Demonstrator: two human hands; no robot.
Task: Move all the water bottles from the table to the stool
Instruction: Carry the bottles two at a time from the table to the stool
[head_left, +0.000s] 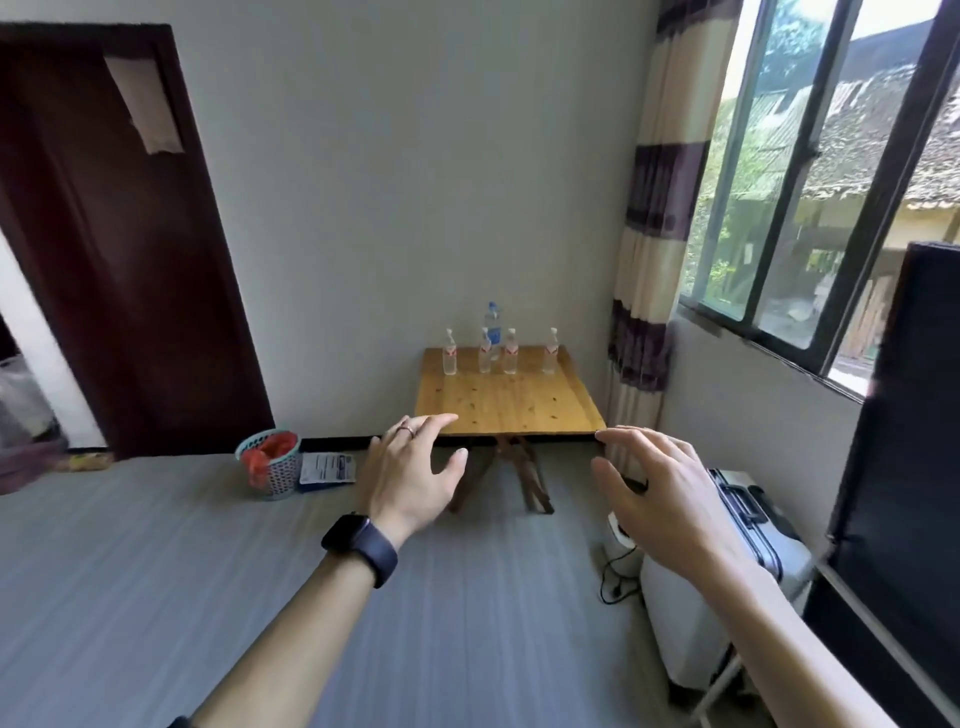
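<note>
While both hands (415, 467) hover empty, fingers spread, five bottles (493, 353) stand well beyond on the table (509, 405).

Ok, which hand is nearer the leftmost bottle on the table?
Left. The left hand is open, short of the leftmost bottle and nearly in line with it; the right hand is open, farther off to its right.

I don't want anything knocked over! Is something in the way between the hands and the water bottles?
Nothing visible. Only bare top of the yellow wooden table lies between the left hand, the right hand and the five clear plastic water bottles.
</note>
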